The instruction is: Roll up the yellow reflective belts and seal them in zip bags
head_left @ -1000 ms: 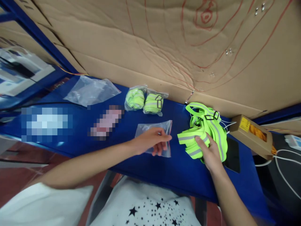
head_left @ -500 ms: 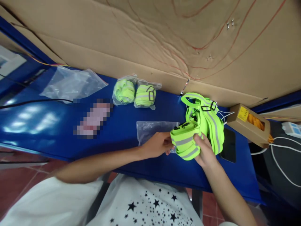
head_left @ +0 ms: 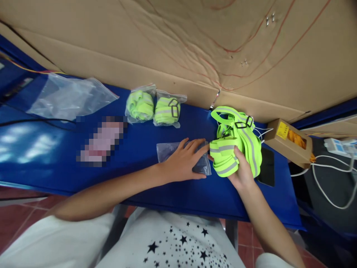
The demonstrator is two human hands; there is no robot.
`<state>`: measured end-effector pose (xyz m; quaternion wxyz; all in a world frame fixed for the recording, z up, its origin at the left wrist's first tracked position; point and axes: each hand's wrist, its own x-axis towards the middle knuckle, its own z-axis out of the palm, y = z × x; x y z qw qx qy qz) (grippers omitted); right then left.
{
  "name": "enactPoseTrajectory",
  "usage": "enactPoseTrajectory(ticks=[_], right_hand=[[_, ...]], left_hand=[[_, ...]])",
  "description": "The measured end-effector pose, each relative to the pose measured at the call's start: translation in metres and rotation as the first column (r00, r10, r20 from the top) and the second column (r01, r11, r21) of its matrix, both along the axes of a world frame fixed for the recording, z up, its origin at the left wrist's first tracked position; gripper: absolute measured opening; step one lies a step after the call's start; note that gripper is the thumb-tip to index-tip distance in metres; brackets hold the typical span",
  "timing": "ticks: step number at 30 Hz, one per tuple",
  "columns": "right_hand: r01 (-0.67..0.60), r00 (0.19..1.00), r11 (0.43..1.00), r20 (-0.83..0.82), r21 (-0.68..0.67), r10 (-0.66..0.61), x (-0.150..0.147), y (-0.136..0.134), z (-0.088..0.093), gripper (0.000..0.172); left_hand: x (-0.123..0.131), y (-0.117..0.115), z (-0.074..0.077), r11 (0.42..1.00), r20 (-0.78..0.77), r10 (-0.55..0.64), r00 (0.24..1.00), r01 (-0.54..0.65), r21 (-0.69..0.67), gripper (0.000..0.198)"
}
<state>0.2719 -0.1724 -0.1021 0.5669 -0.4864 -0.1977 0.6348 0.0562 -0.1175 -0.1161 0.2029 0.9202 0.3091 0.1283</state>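
Note:
My right hand (head_left: 243, 172) grips a folded neon-yellow reflective strap (head_left: 224, 158) with grey stripes, just above the blue table (head_left: 139, 149). Behind it lies a looser heap of the same reflective straps (head_left: 252, 149) with black buckles. My left hand (head_left: 186, 158) is open, palm down with fingers spread, over a clear zip bag (head_left: 164, 150) lying flat. Its fingertips come up beside the folded strap; whether they touch it I cannot tell. The hand covers much of the bag.
Two packed zip bags of straps, one on the left (head_left: 140, 106) and one on the right (head_left: 167, 111), stand near the cardboard wall (head_left: 139, 44). Larger clear bags (head_left: 72, 96) lie far left, near a blurred-out item (head_left: 102, 141). A dark phone (head_left: 267, 167) and a cardboard box (head_left: 290, 141) are at right.
My left hand has opened from a curled pose and spread its fingers over the clear bag. The folded strap stays in my right hand. The view has shifted slightly.

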Motion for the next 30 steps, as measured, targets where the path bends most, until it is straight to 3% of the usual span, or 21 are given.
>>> enactPoseTrajectory(ticks=[4, 7, 10, 13, 15, 18, 24, 27, 30], right_hand=[[-0.010, 0.992, 1.000, 0.123, -0.014, 0.011, 0.002, -0.001, -0.002, 0.052], [0.068, 0.953, 0.997, 0.295, 0.029, -0.073, 0.010, -0.002, 0.002, 0.058], [0.080, 0.790, 0.991, 0.600, 0.103, -0.126, 0.019, -0.005, 0.010, 0.058], [-0.107, 0.549, 0.992, 0.836, 0.071, -0.001, 0.020, -0.008, 0.017, 0.050], [-0.219, 0.492, 0.975, 0.867, 0.042, 0.073, 0.015, -0.011, 0.020, 0.047], [-0.257, 0.525, 0.965, 0.846, 0.060, 0.087, 0.006, -0.013, 0.020, 0.047], [-0.177, 0.639, 0.982, 0.767, 0.069, 0.061, 0.005, -0.008, 0.022, 0.049], [-0.074, 0.653, 0.994, 0.758, 0.075, -0.009, 0.009, -0.006, 0.019, 0.051], [0.037, 0.743, 0.996, 0.664, 0.084, -0.084, 0.006, -0.006, 0.011, 0.057]], left_hand=[[-0.004, -0.004, 0.003, 1.000, 0.151, -0.004, 0.988, 0.000, 0.025, 0.098], [-0.008, -0.001, 0.005, 0.999, 0.188, 0.016, 0.982, -0.025, 0.043, 0.102], [-0.009, 0.000, 0.006, 0.996, 0.178, 0.050, 0.983, -0.062, 0.063, 0.106], [-0.008, -0.002, 0.005, 0.996, 0.159, 0.038, 0.987, -0.050, 0.073, 0.103], [-0.006, -0.005, 0.004, 0.997, 0.149, 0.021, 0.989, -0.032, 0.073, 0.103], [-0.001, -0.011, 0.002, 0.997, 0.142, 0.007, 0.990, -0.017, 0.074, 0.105], [0.006, -0.020, -0.004, 0.987, 0.172, 0.008, 0.985, -0.035, 0.156, 0.106], [0.010, -0.024, -0.006, 0.983, 0.140, 0.000, 0.990, -0.026, 0.184, 0.105], [0.013, -0.027, -0.008, 0.978, 0.153, 0.010, 0.988, -0.042, 0.202, 0.104]])
